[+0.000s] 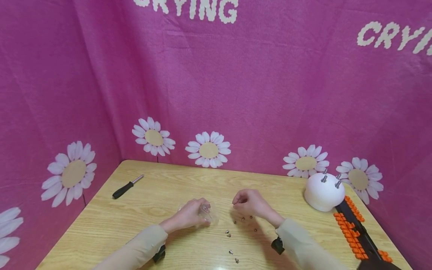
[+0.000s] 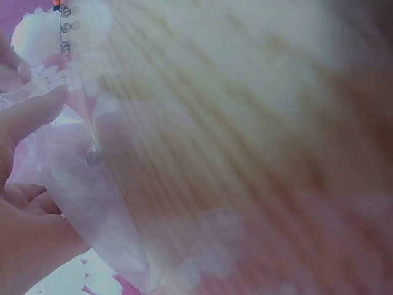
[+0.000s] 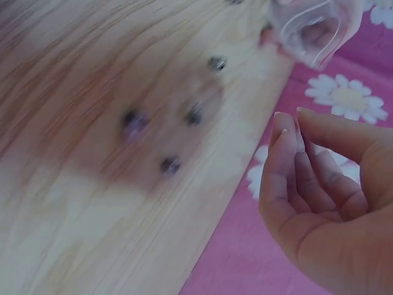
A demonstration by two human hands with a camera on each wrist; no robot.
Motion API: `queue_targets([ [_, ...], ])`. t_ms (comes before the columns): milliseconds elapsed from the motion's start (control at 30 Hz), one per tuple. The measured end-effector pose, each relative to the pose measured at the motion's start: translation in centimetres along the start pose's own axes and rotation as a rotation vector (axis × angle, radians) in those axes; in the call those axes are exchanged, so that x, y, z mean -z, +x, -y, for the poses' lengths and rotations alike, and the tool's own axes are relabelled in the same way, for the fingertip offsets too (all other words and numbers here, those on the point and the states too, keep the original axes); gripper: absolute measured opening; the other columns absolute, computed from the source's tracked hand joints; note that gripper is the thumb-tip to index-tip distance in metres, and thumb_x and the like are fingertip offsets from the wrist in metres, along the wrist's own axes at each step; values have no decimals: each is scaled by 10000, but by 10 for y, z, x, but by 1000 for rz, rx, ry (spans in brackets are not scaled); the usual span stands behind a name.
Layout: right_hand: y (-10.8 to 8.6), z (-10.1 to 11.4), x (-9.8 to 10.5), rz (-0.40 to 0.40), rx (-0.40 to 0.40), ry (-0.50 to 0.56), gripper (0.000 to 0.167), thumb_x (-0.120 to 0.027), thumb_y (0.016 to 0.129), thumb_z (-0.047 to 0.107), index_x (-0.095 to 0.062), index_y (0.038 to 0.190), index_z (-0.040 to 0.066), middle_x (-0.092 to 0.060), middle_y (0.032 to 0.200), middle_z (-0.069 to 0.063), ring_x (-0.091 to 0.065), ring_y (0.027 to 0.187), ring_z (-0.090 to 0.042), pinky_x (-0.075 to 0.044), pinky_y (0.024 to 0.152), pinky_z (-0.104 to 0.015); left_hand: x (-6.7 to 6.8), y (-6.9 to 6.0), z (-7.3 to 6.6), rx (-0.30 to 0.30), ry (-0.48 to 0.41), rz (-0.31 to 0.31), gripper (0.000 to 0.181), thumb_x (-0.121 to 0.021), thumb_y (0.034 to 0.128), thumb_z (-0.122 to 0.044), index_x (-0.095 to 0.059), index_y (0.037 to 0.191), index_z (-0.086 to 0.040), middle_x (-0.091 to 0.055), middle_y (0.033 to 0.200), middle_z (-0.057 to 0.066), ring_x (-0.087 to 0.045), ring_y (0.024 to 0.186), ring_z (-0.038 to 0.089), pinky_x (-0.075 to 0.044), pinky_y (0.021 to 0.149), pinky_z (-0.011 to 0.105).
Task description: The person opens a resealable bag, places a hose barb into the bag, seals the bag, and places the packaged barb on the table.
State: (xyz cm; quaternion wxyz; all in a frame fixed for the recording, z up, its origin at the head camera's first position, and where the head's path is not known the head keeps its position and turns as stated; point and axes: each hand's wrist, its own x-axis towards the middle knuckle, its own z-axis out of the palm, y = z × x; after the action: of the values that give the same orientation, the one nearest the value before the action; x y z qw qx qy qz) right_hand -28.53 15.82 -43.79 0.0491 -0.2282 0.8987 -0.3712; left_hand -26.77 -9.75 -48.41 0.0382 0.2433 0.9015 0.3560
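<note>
My left hand (image 1: 193, 213) holds a crinkled clear plastic bag (image 2: 92, 209) low over the wooden table, with its opening toward the right hand. Through the bag's film a small metal piece (image 2: 93, 158) shows. Right of it my right hand (image 1: 251, 202) hovers above the table, apart from the bag. Its fingers are loosely bent, thumb close to the fingertips (image 3: 282, 132), and nothing shows between them. Below that hand lie several small metal screws (image 3: 170, 165); more loose screws (image 1: 231, 252) lie toward the near edge.
A screwdriver (image 1: 128, 186) with a black handle lies at the back left of the table (image 1: 162, 187). At the right stand a white rounded object (image 1: 324, 193) with metal posts on top and a black bar with orange strips (image 1: 351, 232). Pink floral cloth (image 1: 236, 93) hangs behind.
</note>
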Motion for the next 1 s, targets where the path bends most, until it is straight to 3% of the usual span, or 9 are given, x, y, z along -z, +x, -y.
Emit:
queue_targets([
  [233, -18, -23, 15, 5, -7, -23, 57, -733, 827, 39, -691, 852, 9, -709, 786, -80, -578, 689, -46, -487, 626, -186, 0, 0, 0, 11, -2, 6, 506, -842, 743, -196, -619, 1159, -13, -703, 1139, 130, -628, 1078, 319, -494, 992, 515],
  [500, -34, -39, 17, 38, 50, -172, 66, -777, 812, 68, -714, 792, 77, -715, 743, 7, -526, 668, 31, -456, 618, -167, 0, -1, 0, 3, -2, 3, 505, -844, 735, -176, -616, 1149, 4, -704, 1130, 138, -626, 1070, 315, -491, 987, 518],
  [667, -38, -42, 14, 8, 47, -233, 87, -792, 794, 58, -712, 771, 87, -711, 742, 23, -515, 664, 50, -453, 609, -160, 0, -1, -1, 5, -1, 0, 504, -845, 737, -181, -619, 1150, -1, -702, 1130, 133, -617, 1064, 306, -490, 982, 516],
  [1000, -35, -40, 6, -14, -27, -218, 106, -797, 787, 66, -701, 755, 97, -674, 707, 35, -477, 638, -2, -415, 583, -165, 0, 0, -2, 3, 0, 0, 510, -848, 739, -181, -620, 1160, -5, -701, 1140, 130, -610, 1067, 303, -490, 979, 508],
])
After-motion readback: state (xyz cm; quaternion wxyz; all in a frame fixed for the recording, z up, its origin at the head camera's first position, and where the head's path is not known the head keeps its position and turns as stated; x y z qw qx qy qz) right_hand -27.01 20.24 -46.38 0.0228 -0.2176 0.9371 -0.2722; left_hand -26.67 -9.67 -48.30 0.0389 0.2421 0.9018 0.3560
